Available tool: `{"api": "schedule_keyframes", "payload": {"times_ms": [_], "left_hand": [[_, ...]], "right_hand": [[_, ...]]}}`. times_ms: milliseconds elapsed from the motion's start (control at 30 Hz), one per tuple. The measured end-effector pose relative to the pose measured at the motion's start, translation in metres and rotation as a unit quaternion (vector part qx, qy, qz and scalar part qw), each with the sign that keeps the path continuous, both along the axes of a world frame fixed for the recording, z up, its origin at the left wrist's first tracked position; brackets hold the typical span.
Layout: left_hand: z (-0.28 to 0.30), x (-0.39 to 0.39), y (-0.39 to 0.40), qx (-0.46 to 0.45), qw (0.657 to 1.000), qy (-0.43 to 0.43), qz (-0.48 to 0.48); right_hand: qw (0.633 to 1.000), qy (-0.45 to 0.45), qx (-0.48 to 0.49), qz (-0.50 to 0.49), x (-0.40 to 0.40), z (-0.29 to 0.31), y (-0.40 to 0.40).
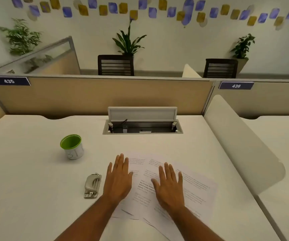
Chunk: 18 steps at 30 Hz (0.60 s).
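**Head camera: both hands lie flat on a loose spread of printed sheets**

The printed sheets (pixel 196 187) lie fanned and overlapping on the white desk (pixel 35 174), near its front edge and a little right of centre, their corners out of line. The left hand (pixel 118 178) rests palm down on the left margin of the spread, fingers straight and close together. The right hand (pixel 169 186) rests palm down on the middle of the sheets, fingers straight and slightly apart, thumb out to the side. Neither hand curls round or pinches anything.

Just left of the left hand, on bare desk, lies a grey metal tool (pixel 92 186), a punch or a stapler; which cannot be told. Farther back and to the left stands a white cup with a green lining (pixel 72 147), upright and well apart from the sheets. Behind the sheets, a cable box (pixel 142 128) set into the desk has its lid raised. A tan partition (pixel 105 96) closes off the back of the desk.
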<state>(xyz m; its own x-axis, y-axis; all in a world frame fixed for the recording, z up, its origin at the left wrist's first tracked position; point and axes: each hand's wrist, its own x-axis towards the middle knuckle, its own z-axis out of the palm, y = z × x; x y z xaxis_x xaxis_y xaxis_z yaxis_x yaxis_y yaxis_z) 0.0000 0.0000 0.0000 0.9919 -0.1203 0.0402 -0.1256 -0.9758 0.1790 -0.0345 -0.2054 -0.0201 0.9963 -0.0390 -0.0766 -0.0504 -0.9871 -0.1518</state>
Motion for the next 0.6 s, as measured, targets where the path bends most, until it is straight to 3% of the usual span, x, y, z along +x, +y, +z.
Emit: {"api": "schedule_keyframes", "payload": {"times_ms": [167,333,600], "left_hand": [[-0.028,-0.019,0.008,0.014,0.995,0.081,0.05],[-0.036,-0.029,0.001,-0.008,0.99,0.123,0.065],[-0.032,-0.034,-0.017,-0.06,0.987,0.133,0.065]], "right_hand": [[0.997,-0.011,0.034,-0.069,-0.043,-0.033,-0.024],[0.997,0.0,0.039,-0.067,-0.05,-0.036,-0.026],[0.994,0.021,0.08,0.068,-0.021,-0.024,0.015]]}}
